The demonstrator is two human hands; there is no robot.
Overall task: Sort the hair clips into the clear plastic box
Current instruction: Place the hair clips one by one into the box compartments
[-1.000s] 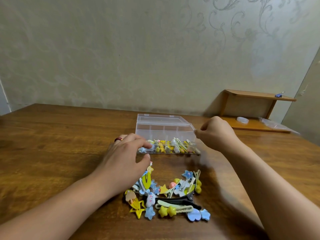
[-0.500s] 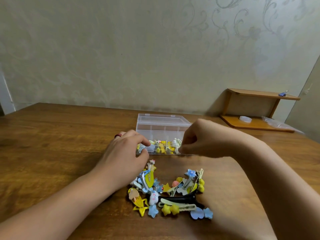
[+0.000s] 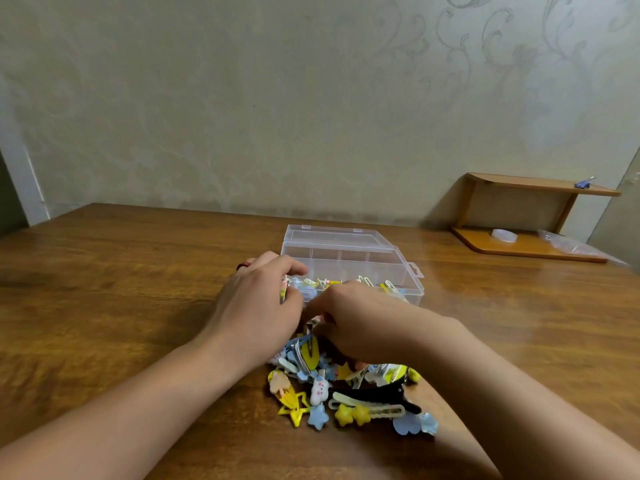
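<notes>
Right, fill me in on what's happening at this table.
A person is sorting hair clips into a clear plastic box that stands open on the wooden table. The front row of the box already holds some clips. The left hand rests at the box's front left corner, and the right hand reaches down into the pile of loose clips in front of the box. Whether its fingers hold a clip is hidden.

I have one view only, a wide-angle camera worn on the head, looking forward and down across the brown wooden table (image 3: 104, 289) toward its far edge and the pale patterned wall (image 3: 242, 98). It sits close above both forearms; the clear plastic compartment box (image 3: 349, 258) lies mid-frame, straight lines bowing near the borders.
</notes>
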